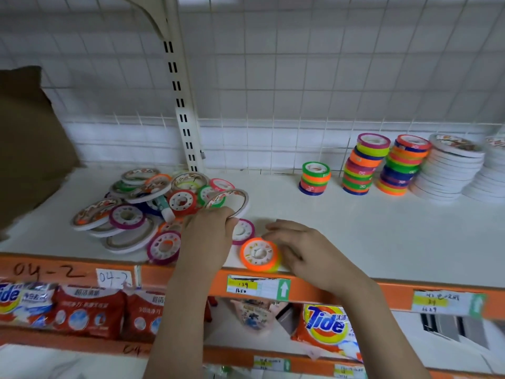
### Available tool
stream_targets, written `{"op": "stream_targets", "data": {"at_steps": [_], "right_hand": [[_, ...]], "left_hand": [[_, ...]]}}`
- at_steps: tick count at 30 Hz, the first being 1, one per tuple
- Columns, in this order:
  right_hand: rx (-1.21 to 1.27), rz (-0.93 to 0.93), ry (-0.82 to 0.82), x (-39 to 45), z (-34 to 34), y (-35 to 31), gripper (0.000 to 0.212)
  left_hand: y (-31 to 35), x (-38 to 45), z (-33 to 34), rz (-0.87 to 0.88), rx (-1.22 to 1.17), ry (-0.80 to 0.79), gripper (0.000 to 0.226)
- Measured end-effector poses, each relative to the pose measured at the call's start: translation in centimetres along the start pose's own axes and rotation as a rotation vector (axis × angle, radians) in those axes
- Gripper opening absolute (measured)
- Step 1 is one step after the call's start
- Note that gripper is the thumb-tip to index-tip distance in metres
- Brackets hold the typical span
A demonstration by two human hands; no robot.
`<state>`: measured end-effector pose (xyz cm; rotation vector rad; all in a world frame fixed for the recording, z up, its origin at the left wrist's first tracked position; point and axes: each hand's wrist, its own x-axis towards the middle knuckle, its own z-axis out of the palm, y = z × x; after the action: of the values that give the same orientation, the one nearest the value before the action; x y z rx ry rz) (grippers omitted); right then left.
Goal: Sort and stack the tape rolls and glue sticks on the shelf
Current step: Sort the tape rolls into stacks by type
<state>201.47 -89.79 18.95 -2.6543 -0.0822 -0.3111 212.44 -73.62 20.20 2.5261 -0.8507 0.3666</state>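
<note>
Fingers (229, 217) of my left hand (207, 236) curl round the rim of a wide white roll (232, 199), pinching it at the right edge of the loose pile. My right hand's (303, 250) fingers are bent over an orange roll (259, 254) at the shelf's front edge, touching its right side; I cannot tell if they actually grip it.

Left to right: a brown bag (30, 149) sits far left on the shelf (328, 222). The pile (142, 212) next to it mixes wide white rolls with small purple, red, green and orange ones, lying flat or tilted over each other. A glue stick (165, 207) lies in the middle of the pile, partly covered. A pink roll (243, 231) lies flat between my hands, just behind the orange one.

Right of the shelf post (185, 127): a short coloured stack (314, 178), then two taller coloured stacks (363, 164) side by side, then white stacks (448, 168) leaning against the back grid, reaching the frame edge. All sorted stacks are well apart from the pile.

Below, price tags (258, 287) on the orange rail and detergent bags (325, 328) on the lower shelf.
</note>
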Motion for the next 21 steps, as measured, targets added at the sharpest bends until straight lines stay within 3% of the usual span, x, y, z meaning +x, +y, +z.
{"op": "stream_targets", "data": {"at_steps": [6, 9, 13, 21], "right_hand": [[0.063, -0.012, -0.079, -0.3, 0.7, 0.0, 0.042], [0.081, -0.016, -0.070, -0.3, 0.7, 0.2, 0.027], [0.060, -0.007, -0.058, -0.4, 1.1, 0.6, 0.025], [0.010, 0.104, 0.192, -1.6, -0.7, 3.4, 0.022]], "left_hand": [[-1.0, -1.3, -0.9, -0.028, 0.028, 0.024, 0.026], [-0.9, -1.4, -1.2, -0.028, 0.033, 0.040, 0.026], [-0.1, -1.0, -1.2, -0.028, -0.004, 0.025, 0.025], [1.8, 0.3, 0.1, 0.048, -0.037, 0.017, 0.022]]}}
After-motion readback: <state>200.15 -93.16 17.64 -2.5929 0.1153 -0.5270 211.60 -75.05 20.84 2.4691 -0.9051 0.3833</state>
